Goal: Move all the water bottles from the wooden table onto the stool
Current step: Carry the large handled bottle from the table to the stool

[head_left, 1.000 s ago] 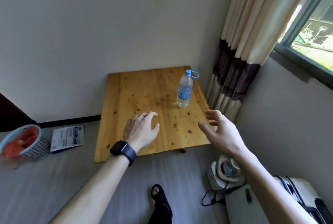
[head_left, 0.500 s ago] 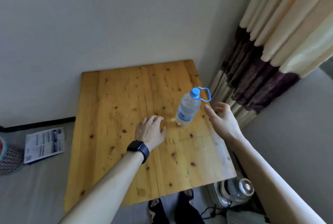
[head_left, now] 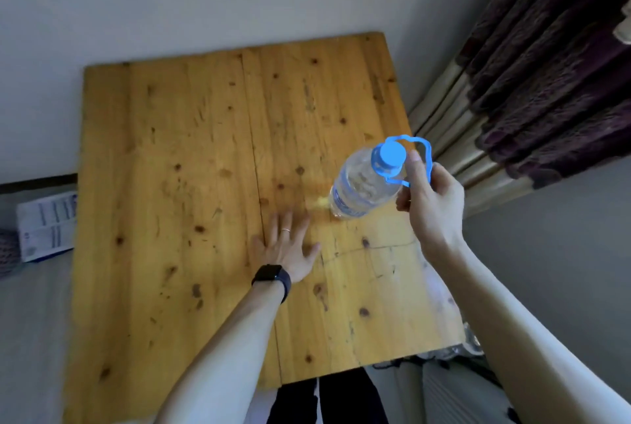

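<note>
One clear water bottle (head_left: 362,186) with a blue cap and a blue loop handle stands on the right side of the wooden table (head_left: 191,191). My right hand (head_left: 431,198) is at the bottle's neck, its fingers curled through and around the blue handle, the thumb beside the cap. My left hand (head_left: 286,249) lies flat on the tabletop just left of the bottle's base, fingers spread, wearing a ring and a dark watch. The stool is out of view.
A grey wall runs behind the table. Striped purple and cream curtains (head_left: 532,82) hang at the right. A printed leaflet (head_left: 46,222) lies on the floor at the left, beside a basket edge. My legs and some white items show below the table's near edge.
The camera has come closer over the table. My right hand has reached the bottle and curled round its blue handle. My left hand has flattened onto the wood.
</note>
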